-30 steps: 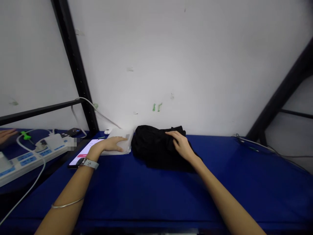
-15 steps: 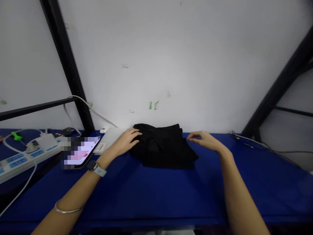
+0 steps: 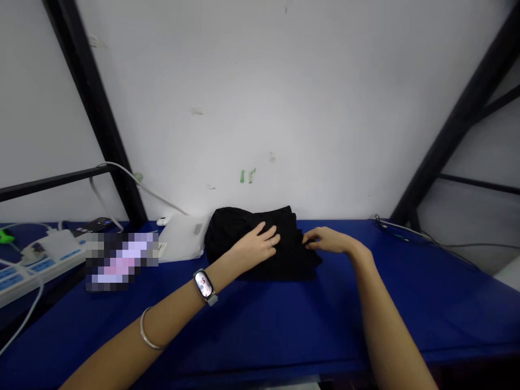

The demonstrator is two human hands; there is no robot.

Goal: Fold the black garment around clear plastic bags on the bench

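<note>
A folded black cloth lies on the blue tabletop, near the wall. My left hand is over the middle of the cloth, palm down, with its fingers spread and nothing gripped. At the cloth's right edge is my right hand, its thumb and fingertips pinched together on the fabric. A watch and a bangle are on my left arm.
Left of the cloth lies a white packet. Beyond it are a pixelated screen and a white power strip with cables. Black frame posts stand on both sides. Thin cables lie at the back right.
My left hand has moved right, from the cloth's left edge onto its middle. My right hand has closed on the cloth's right edge. The view has shifted slightly.
</note>
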